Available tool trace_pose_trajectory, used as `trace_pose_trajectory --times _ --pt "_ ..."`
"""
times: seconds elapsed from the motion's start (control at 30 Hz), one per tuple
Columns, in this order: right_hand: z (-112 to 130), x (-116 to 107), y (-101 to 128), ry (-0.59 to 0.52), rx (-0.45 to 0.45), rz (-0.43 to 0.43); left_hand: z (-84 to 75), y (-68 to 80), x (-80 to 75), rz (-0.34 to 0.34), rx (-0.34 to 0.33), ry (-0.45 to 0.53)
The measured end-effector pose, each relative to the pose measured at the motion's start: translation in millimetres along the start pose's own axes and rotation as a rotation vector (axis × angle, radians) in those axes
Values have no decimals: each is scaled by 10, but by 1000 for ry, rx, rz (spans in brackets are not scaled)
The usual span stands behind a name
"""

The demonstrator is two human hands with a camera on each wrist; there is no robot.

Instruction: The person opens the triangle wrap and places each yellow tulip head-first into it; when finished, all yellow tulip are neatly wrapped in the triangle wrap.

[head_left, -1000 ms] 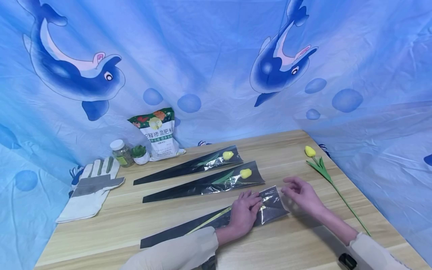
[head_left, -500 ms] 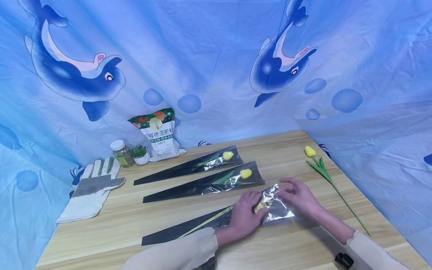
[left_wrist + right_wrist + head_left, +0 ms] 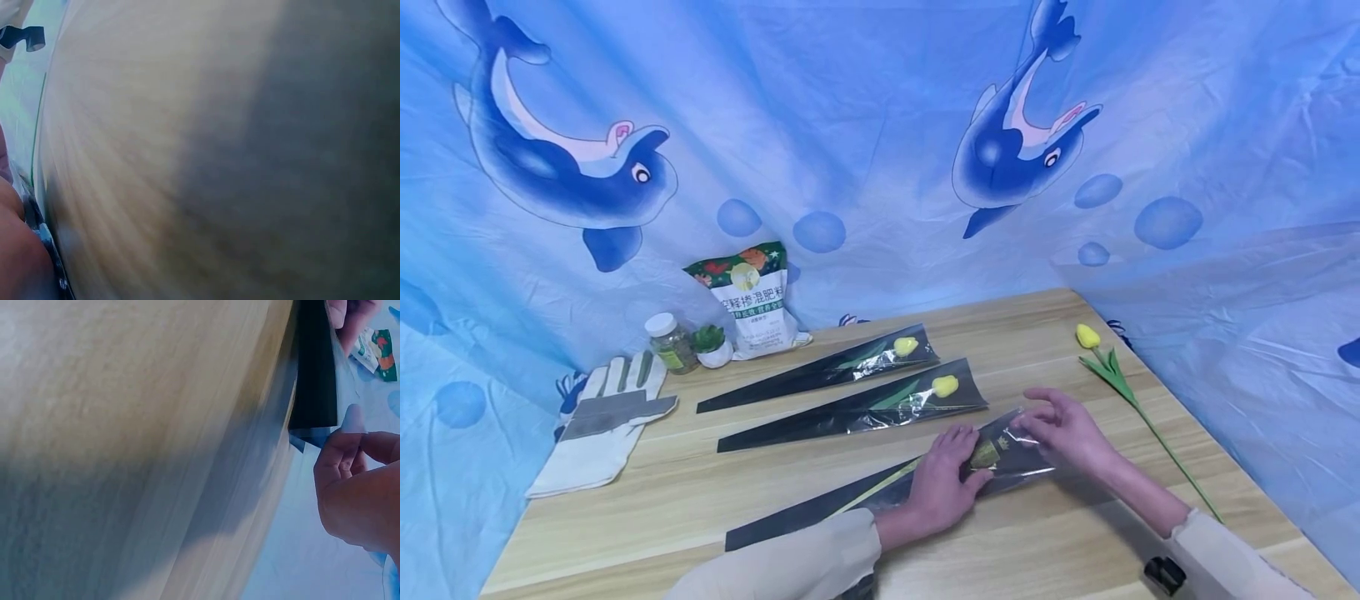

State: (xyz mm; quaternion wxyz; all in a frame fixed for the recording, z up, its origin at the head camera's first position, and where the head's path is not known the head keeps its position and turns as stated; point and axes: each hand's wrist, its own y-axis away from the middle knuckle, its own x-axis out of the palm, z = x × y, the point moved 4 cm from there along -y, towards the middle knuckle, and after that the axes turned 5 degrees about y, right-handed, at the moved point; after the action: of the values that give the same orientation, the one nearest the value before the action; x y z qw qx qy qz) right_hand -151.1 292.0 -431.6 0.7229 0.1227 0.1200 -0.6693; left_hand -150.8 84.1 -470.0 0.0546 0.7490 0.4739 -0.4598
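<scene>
A tapered flower sleeve [image 3: 805, 510], black backed with a clear front, lies nearest on the table with a yellow-green strip along it. My left hand [image 3: 942, 482] rests flat on its upper part, fingers extended, beside a gold print. At the wide end, my right hand [image 3: 1067, 429] pinches the clear film at the top corner. In the right wrist view, film overlaps a fingertip of the right hand [image 3: 356, 500], and the sleeve's dark side [image 3: 317, 369] stands up from the wood. The left wrist view catches only part of the left hand [image 3: 25, 256] at its edge.
Two filled sleeves, a middle one [image 3: 820, 421] and a far one [image 3: 805, 378], each hold a yellow tulip. A loose tulip [image 3: 1138, 404] lies at right. Behind left are a glove [image 3: 602, 425], a jar [image 3: 672, 343], a small potted plant [image 3: 713, 346] and a fertilizer bag [image 3: 760, 304].
My right hand has moved slightly left onto the film corner and now pinches it. The near sleeve has shifted slightly right, and its clear film has lifted and changed its glare.
</scene>
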Motion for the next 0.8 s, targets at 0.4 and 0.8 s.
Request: trace_pose_trajectory --times 0.4,0.8 --pt "-14 24 3 14 10 13 11 -11 -5 -16 33 -7" --pt "-26 60 12 -2 -15 76 13 -31 8 -42 -11 6"
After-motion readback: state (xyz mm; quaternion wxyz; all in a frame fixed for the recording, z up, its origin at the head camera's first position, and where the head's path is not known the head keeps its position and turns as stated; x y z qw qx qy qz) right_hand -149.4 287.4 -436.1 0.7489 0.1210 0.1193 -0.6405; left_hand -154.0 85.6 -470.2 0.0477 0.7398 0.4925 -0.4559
